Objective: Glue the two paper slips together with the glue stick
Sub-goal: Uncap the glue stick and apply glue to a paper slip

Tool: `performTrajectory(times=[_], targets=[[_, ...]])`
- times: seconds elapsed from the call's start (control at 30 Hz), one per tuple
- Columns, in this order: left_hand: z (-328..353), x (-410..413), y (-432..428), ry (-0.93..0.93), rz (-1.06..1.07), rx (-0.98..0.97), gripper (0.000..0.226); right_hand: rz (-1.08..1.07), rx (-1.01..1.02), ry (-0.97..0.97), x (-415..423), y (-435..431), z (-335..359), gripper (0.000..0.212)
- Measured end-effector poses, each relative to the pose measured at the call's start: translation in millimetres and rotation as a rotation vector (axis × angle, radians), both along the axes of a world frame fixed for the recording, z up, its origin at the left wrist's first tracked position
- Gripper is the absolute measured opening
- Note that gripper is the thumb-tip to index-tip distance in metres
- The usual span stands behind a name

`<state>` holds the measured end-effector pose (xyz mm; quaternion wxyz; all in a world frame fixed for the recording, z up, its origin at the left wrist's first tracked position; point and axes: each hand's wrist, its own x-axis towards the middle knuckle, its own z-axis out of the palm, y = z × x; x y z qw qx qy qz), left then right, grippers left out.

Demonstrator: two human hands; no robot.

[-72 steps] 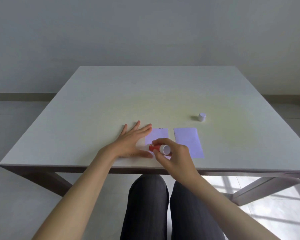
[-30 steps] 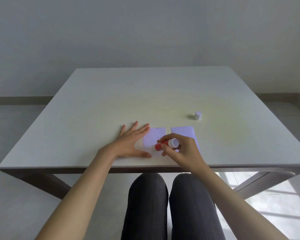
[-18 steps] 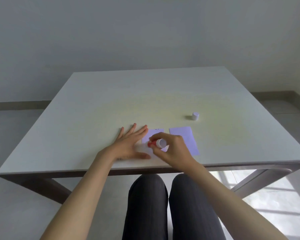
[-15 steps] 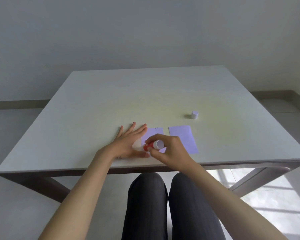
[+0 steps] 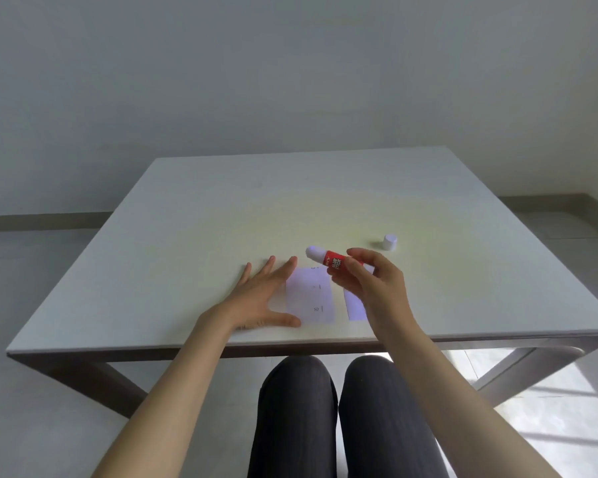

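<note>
Glue stick in right-hand grip

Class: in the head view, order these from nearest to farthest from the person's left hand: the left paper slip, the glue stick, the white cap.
1. Left paper slip: touching the left hand.
2. Glue stick: raised in the right hand.
3. White cap: far right on the table.

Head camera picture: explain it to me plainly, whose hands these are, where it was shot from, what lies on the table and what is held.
No machine here: a camera worn on a person's head looks down at their own two hands. The left hand lies flat on the white table, at the edge of one paper slip. A second slip lies beside it, partly hidden. The right hand holds a red glue stick above the slips. Its white cap stands apart, farther back.
</note>
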<state>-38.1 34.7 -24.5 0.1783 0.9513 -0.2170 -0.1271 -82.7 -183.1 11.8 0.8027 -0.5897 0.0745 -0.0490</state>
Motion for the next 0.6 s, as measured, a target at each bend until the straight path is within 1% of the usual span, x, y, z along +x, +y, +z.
performTrajectory(times=[0.03,0.07,0.1,0.17,0.23,0.33,0.43,0.5,0.57,0.6], targets=[[3.7,0.5,-0.8,-0.004,0.009,-0.020,0.108,0.067,0.245,0.067,-3.6,2.3,3.8,0.013],[4.2,-2.1,-2.2,-0.006,0.026,-0.093,0.103,0.129,0.441,0.125,-9.0,5.1,4.7,0.012],[4.4,-7.0,-5.4,-0.004,0.051,-0.216,0.095,0.180,0.576,0.179,-15.0,8.0,4.4,0.011],[9.1,-21.8,-18.6,-0.030,0.119,-0.535,0.074,0.234,0.727,0.263,-25.1,14.7,2.4,0.010],[15.1,-37.8,-35.5,-0.030,0.184,-0.806,0.052,0.238,0.806,0.313,-31.3,21.3,1.6,0.011],[24.3,-58.4,-59.7,0.045,0.251,-1.102,0.030,0.248,0.772,0.325,-31.6,25.8,1.8,0.015],[29.1,-64.9,-68.1,0.078,0.389,-1.291,0.019,0.333,0.609,0.297,-32.3,27.7,2.0,0.021],[31.9,-62.6,-66.9,0.055,0.420,-1.322,0.012,0.356,0.436,0.275,-34.6,27.4,0.3,0.024],[40.2,-55.4,-62.2,-0.017,0.435,-1.275,0.005,0.322,0.262,0.262,-37.0,25.0,-2.0,0.028],[45.5,-48.6,-57.6,-0.083,0.463,-1.229,0.009,0.294,0.212,0.259,-38.0,23.1,-2.8,0.028]])
